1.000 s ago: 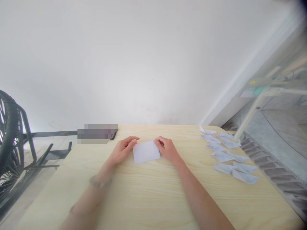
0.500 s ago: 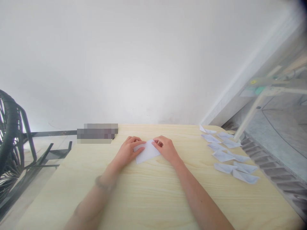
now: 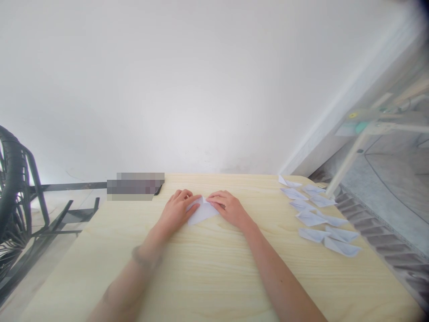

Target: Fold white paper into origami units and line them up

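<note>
A small sheet of white paper (image 3: 202, 214) lies on the pale wood-grain table (image 3: 214, 268) between my hands. My left hand (image 3: 177, 208) rests over its left side, thumb and index finger pressing on the paper near its far edge. With fingertips and thumb pinched together, my right hand (image 3: 229, 208) holds the far right corner, which is folded over toward the middle. Part of the paper's left and right ends is hidden under the fingers.
Several folded white paper boats (image 3: 311, 218) stand in rows along the table's right side. At the far left edge lies a dark object, blurred out (image 3: 134, 188). A black woven chair (image 3: 15, 188) is left of the table; a white wall rises behind it.
My right hand has moved a little left, bringing the paper's far right corner over toward the middle. My left hand has stayed nearly in place, pressing the sheet.
</note>
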A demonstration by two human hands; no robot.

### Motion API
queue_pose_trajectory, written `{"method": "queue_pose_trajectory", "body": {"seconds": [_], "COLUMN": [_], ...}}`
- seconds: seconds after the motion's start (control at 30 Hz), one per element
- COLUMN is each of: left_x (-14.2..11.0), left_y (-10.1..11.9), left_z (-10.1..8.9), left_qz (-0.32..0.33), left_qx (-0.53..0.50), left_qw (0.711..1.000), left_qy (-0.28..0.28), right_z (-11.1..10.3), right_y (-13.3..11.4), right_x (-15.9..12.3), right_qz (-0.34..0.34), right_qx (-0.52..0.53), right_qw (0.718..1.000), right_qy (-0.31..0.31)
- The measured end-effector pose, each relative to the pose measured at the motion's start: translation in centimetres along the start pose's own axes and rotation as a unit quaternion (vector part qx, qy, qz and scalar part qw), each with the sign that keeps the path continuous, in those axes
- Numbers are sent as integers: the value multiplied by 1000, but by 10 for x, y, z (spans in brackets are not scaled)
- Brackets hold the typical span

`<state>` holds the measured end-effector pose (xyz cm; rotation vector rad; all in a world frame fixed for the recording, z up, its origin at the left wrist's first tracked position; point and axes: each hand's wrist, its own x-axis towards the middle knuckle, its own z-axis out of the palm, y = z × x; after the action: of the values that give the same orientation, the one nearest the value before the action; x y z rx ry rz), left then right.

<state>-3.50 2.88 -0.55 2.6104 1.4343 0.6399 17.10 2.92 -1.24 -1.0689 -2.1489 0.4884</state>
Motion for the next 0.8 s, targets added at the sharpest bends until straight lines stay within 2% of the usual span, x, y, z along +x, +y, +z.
{"method": "queue_pose_trajectory", "body": {"seconds": [0.33, 0.8], "left_x": [1, 0], "left_y": [1, 2], "left_z": [-2, -2], "left_qz": [-3, 4], "left_qx": [25, 37], "left_qw": [999, 999], "left_qy": [-22, -16], "right_z": [-1, 0], "right_y": [3, -2], "right_x": [0, 0], "right_qz": [-14, -11], "right_qx": [-2, -27], "right_qw": [1000, 999], "right_qy": [-22, -30]}}
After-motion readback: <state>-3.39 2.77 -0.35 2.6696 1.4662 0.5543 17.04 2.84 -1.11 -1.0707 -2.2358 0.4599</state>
